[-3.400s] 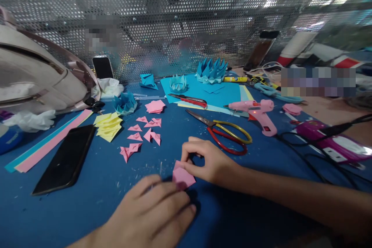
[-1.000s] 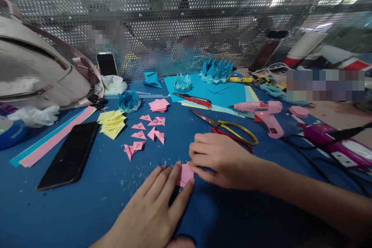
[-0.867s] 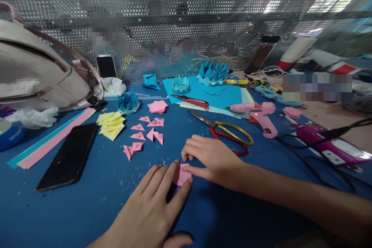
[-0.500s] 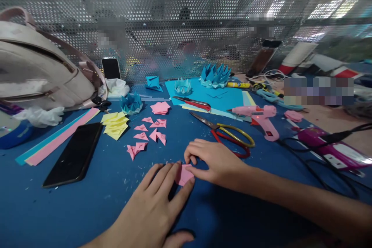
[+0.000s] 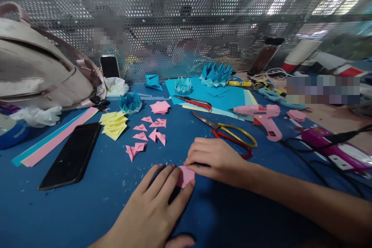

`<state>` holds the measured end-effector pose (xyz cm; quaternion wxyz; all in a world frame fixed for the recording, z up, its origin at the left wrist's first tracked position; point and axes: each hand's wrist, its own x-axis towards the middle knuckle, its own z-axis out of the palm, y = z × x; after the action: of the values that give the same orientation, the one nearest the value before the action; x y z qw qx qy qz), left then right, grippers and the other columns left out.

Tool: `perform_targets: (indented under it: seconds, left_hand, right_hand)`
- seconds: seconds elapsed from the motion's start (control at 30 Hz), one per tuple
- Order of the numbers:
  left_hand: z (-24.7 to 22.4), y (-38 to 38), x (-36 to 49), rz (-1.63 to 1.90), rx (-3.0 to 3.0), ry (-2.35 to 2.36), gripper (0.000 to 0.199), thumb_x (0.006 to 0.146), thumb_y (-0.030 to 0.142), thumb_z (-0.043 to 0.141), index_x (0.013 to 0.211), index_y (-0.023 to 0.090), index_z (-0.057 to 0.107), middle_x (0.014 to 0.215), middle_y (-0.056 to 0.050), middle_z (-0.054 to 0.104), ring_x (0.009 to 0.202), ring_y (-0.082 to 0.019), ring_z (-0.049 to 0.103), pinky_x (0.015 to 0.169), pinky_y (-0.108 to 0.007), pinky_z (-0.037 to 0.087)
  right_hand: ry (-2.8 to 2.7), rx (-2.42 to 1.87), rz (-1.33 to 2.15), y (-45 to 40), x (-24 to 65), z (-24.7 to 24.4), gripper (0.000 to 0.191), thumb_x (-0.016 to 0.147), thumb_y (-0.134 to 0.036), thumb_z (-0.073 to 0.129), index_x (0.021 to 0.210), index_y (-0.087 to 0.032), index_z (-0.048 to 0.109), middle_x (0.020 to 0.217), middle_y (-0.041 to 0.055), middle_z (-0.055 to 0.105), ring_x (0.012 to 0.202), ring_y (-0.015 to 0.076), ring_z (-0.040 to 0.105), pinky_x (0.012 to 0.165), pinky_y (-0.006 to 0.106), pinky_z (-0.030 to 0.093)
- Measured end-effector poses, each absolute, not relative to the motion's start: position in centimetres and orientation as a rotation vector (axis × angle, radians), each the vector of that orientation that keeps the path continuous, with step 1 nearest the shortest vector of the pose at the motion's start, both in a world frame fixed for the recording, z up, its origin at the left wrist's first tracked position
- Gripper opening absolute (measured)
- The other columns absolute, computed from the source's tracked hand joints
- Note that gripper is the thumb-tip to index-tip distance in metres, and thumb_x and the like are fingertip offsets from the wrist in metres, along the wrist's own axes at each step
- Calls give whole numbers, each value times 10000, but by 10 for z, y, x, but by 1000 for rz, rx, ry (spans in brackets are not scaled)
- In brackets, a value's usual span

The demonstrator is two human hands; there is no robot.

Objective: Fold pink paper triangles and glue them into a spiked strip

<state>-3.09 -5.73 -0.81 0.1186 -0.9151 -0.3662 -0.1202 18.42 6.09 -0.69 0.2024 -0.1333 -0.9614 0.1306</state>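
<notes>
Pink paper (image 5: 186,177) lay well inside tabletop's (image 5: 75,213) far edge; left hand (image 5: 147,205), open, touched its left side; right hand (image 5: 216,161) curled at far side, grip unclear.

At the far left stands the bag (image 5: 43,69), with the large phone (image 5: 71,157) nearer. The scissors (image 5: 216,126) lie between the folded triangles (image 5: 140,136), left, and the glue gun (image 5: 263,114), right. The cutter (image 5: 194,102) lies farther back, partly on the large sheet (image 5: 200,90).
</notes>
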Motion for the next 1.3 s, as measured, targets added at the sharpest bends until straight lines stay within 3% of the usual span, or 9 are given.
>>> perform_targets:
  seconds: [0.13, 0.37, 0.73, 1.0, 1.3]
  left_hand:
    - [-7, -57, -32, -359, -2658, -1045, 693, 920, 690, 367, 1368, 194, 550, 1226, -120, 676, 1134, -286, 569, 976, -431, 356]
    - [-9, -55, -31, -328, -2683, -1048, 725, 918, 700, 347, 1384, 177, 532, 1258, -127, 650, 1154, -288, 540, 975, -421, 381]
    - [-15, -57, -33, -361, -2650, -1066, 736, 920, 710, 303, 1391, 188, 521, 1285, -120, 629, 1184, -287, 500, 1009, -430, 337]
    - [-26, -58, -34, -361, -2655, -1097, 762, 913, 727, 274, 1419, 197, 483, 1326, -128, 598, 1220, -299, 470, 1046, -454, 310]
    - [-33, -59, -35, -391, -2676, -1129, 778, 913, 726, 258, 1463, 199, 420, 1366, -151, 544, 1256, -320, 433, 1072, -470, 287]
  right_hand:
    - [-2721, -404, 255, 55, 183, -6, 277, 1013, -262, 457, 888, -154, 680, 829, 51, 675, 778, 153, 551, 703, 273, 419]
    - [-2645, -602, 462, 50, 181, -5, 181, 962, -258, 562, 862, -167, 682, 828, 37, 674, 787, 152, 564, 698, 262, 421]
    - [-2623, -569, 379, 50, 186, -4, 181, 964, -282, 570, 871, -201, 703, 826, 7, 707, 781, 149, 560, 722, 276, 402]
    - [-2740, -430, 107, 48, 186, -3, 375, 1047, -218, 348, 925, -175, 700, 823, 50, 688, 749, 158, 513, 646, 288, 378]
    - [-2840, -242, -16, 54, 186, -1, 390, 1051, -169, 294, 976, -162, 677, 849, 54, 658, 763, 171, 481, 631, 306, 360]
